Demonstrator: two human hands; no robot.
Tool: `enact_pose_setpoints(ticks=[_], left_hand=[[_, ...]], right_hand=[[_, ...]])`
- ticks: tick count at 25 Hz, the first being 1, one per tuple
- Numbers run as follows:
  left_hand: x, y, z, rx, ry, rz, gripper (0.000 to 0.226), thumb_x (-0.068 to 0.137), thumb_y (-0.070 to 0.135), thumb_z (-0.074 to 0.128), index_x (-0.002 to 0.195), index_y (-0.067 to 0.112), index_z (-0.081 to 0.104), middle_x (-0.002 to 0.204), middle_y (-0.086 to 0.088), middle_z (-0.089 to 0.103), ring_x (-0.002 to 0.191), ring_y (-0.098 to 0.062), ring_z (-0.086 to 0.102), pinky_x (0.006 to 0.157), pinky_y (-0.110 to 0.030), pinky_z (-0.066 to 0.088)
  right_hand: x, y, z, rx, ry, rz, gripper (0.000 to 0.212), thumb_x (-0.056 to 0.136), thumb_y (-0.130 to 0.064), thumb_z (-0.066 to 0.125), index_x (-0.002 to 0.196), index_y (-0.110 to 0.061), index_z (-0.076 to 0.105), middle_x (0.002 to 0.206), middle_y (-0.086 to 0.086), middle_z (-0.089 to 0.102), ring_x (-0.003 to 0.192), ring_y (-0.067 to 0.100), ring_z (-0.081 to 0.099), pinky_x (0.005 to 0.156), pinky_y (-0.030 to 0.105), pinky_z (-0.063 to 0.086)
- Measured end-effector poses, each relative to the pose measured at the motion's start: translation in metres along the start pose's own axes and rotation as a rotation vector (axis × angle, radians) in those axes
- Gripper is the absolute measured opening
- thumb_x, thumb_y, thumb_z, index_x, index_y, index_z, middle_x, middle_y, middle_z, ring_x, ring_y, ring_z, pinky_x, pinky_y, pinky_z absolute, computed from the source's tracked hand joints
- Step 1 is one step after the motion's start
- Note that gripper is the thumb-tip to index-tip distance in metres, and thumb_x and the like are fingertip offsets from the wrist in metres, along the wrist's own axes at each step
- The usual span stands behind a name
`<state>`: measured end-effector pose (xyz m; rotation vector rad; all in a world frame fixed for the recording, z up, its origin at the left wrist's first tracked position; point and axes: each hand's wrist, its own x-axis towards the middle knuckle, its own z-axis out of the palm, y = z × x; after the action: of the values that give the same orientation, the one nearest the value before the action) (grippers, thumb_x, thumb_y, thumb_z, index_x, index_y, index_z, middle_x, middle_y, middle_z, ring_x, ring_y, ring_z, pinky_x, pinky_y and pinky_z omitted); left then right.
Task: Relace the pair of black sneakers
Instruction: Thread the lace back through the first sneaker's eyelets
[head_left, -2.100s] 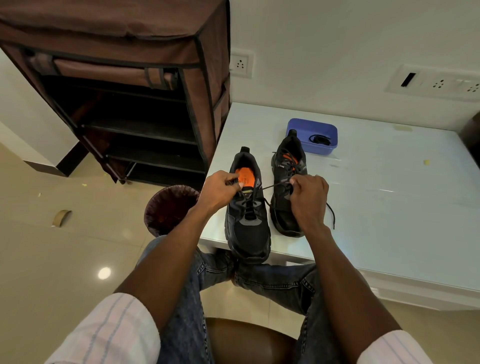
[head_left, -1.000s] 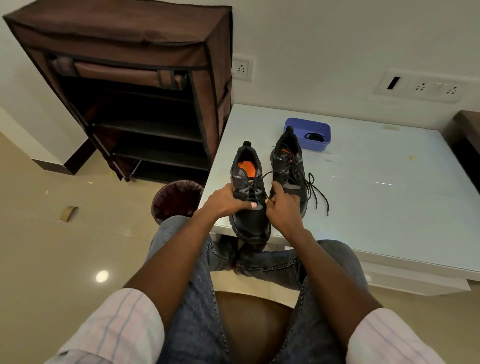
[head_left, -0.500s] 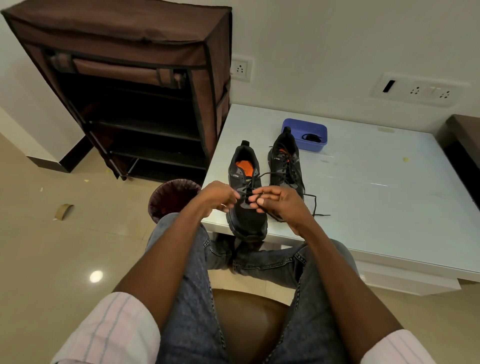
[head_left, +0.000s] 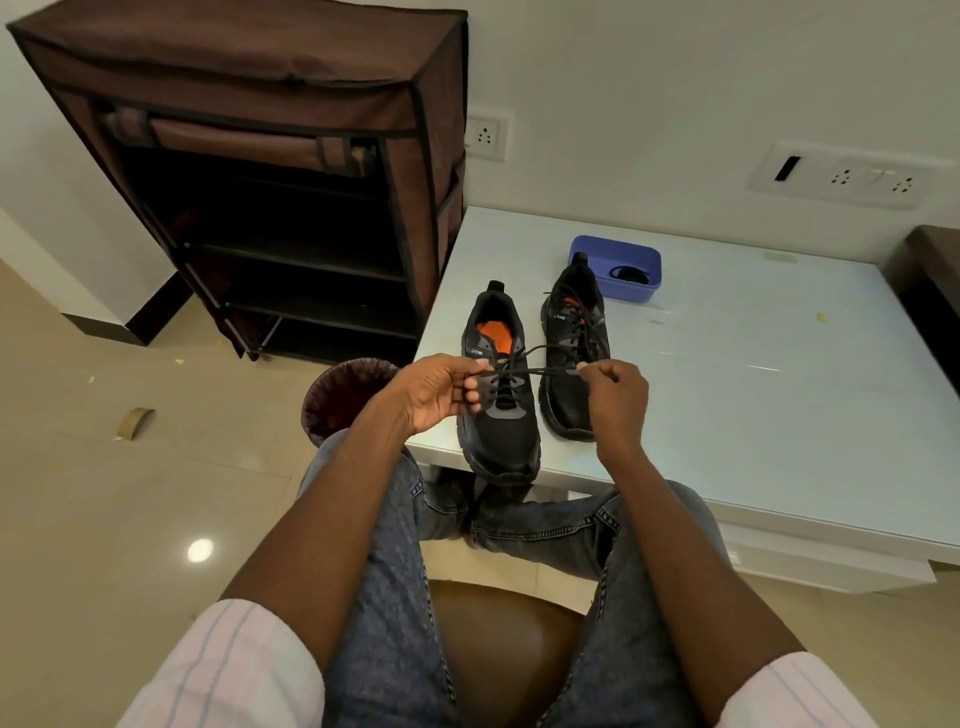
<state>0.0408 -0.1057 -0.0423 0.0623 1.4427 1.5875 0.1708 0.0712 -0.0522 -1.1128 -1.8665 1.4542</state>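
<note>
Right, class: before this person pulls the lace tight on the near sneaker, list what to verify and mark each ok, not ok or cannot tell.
1. Left hand pinches one lace end: ok.
2. Right hand pinches the other end: ok.
3. Lace stretched between both hands, no slack: ok.
4. Near sneaker fully on the table: not ok, toe overhangs the edge.
5. Lace through every eyelet: cannot tell.
6. Far sneaker already laced: ok; knot cannot tell.

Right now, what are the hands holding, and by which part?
Each hand pinches one strand of the lace of the left sneaker: left hand beside the eyelets, right hand farther out along it.
</note>
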Motion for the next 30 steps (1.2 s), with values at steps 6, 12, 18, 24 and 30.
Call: enact_pose_setpoints(ticks=[6,12,18,24,30], left_hand=[[0.017,-0.003,-0.01,0.087,0.492,0.08,0.007,0.094,0.006,0.058,0.093,0.004,0.065,0.069,-0.004,0.062,0.049,-0.009,0.046,0.039,-0.02,0.03],[0.011,-0.009,0.011,0.261,0.088,0.029,0.004,0.09,0.005,0.067,0.09,0.003,0.064,0.069,-0.007,0.068,0.046,-0.009,0.047,0.035,-0.018,0.028],[0.012,-0.004,0.0,0.223,0.227,0.024,0.01,0.092,0.003,0.065,0.1,0.002,0.069,0.08,-0.01,0.074,0.056,-0.01,0.064,0.05,-0.02,0.045],[0.01,-0.006,0.007,0.198,0.183,0.068,0.006,0.095,0.003,0.061,0.099,-0.001,0.063,0.086,-0.016,0.075,0.073,-0.022,0.074,0.061,-0.027,0.059],[0.011,-0.007,0.009,0.308,0.208,0.1,0.018,0.081,0.018,0.082,0.082,0.005,0.07,0.068,-0.007,0.068,0.052,-0.012,0.061,0.055,-0.024,0.05]], right_hand=[[0.006,0.023,0.005,-0.175,0.101,-0.002,0.009,0.079,-0.006,0.058,0.088,-0.007,0.059,0.093,0.004,0.057,0.089,0.021,0.054,0.076,0.033,0.05],[-0.02,0.015,0.032,-0.296,-0.475,-0.4,0.022,0.089,-0.01,0.065,0.111,-0.013,0.068,0.093,-0.005,0.068,0.088,0.008,0.06,0.078,0.016,0.042],[-0.001,0.021,0.015,-0.19,-0.013,-0.102,0.017,0.095,-0.015,0.055,0.083,-0.019,0.068,0.078,-0.001,0.068,0.071,0.012,0.061,0.065,0.027,0.046],[-0.004,0.034,0.02,-0.472,0.019,-0.358,0.025,0.087,-0.009,0.063,0.111,-0.012,0.07,0.115,0.006,0.067,0.111,0.023,0.057,0.099,0.04,0.047],[-0.019,0.018,0.042,-0.245,-0.368,-0.437,0.021,0.093,-0.012,0.063,0.112,-0.013,0.073,0.106,-0.002,0.072,0.096,0.001,0.061,0.086,0.011,0.044]])
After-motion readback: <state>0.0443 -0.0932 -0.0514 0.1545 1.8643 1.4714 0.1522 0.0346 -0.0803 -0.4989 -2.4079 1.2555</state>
